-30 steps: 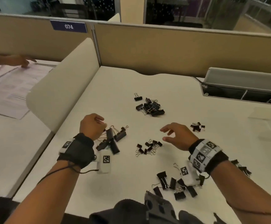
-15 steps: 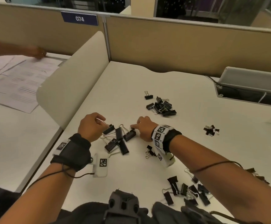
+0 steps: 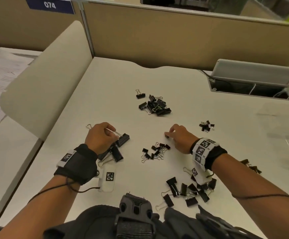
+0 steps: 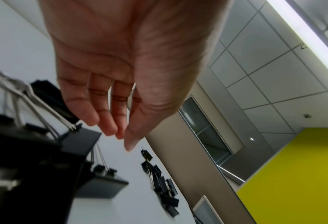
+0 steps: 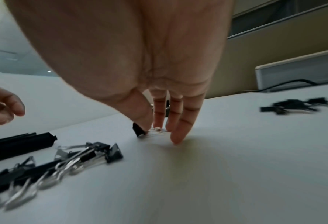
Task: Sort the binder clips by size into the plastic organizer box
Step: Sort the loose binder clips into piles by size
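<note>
Moved: right hand (image 3: 179, 138) has left the large clips (image 3: 117, 149) for desk centre
Hidden: organizer box (image 3: 283, 118), right edge, blurred
Right hand: pinching small binder clip (image 5: 139, 131)
Left hand (image 3: 100, 137): probably empty, fingers loose

Both forearms are bare, no sleeves. On the left wrist sits a black fabric wrist wrap (image 3: 76, 165) with a white tag bearing a black square marker on its outer edge. Beneath it hangs a white camera pod (image 3: 107, 178), rounded, with another black-and-white square code on its face, and a thin dark cord (image 3: 57, 188) loops back along the forearm. The right wrist wears a black band (image 3: 214, 156) ringed by a white marker strip (image 3: 202, 149) of several square codes. A dark cord (image 3: 264, 196) crosses that forearm. At the chest, a grey harness buckle (image 3: 135, 214) on dark fabric.
</note>
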Motion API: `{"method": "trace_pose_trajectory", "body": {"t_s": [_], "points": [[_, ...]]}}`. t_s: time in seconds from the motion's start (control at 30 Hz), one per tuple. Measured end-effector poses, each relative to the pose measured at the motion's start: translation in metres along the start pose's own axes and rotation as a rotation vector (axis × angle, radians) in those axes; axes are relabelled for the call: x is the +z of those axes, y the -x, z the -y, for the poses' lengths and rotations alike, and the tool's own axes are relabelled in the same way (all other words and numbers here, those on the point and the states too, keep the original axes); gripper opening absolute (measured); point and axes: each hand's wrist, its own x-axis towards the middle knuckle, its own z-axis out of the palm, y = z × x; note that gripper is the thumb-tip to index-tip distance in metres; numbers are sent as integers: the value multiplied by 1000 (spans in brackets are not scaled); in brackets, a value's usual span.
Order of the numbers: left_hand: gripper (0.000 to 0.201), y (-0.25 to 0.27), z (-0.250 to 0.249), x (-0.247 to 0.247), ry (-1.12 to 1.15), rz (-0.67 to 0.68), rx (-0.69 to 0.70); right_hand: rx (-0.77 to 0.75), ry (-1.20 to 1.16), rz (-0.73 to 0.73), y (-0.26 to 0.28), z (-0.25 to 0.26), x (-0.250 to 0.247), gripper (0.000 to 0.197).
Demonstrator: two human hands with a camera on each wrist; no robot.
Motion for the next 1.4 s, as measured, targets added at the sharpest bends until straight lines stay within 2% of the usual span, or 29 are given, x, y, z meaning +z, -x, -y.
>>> {"method": "trace_pose_trajectory", "body": {"t_s": [0.13,0.23,0.33,0.43,0.53,0.67,0.73,0.93,1.03,1.1,1.23,1.3,1.4], "points": [[16,6,-5,18,-14,54,45,44,-98,-38,15,-4,18,59],[19,12,-8,33,-1,121,68,21,-183,-53,23,0,26,60],[23,16,-10,43,-20,163,89,21,-323,-143,37,-4,25,52],[25,19,-14,50,-30,193,117,111,-487,-296,57,-24,22,41],[29,24,-18,58,-50,221,147,204,-638,-350,83,-48,22,38],[34,32,-30,74,-18,339,157,298,-649,-425,122,-72,24,31],[39,37,-35,84,-10,417,163,333,-643,-413,140,-78,27,30],[58,56,-44,102,-59,610,169,356,-569,-268,170,-86,51,52],[68,65,-47,105,-132,620,164,349,-542,-224,177,-86,58,61],[80,73,-49,106,-202,629,160,331,-527,-186,180,-84,63,74],[113,99,-54,114,-289,739,101,284,-513,-41,183,-76,74,112],[125,112,-57,122,-395,735,113,239,-450,-27,181,-70,81,121],[131,129,-59,141,-553,637,156,176,-366,-47,175,-66,87,126]]}}
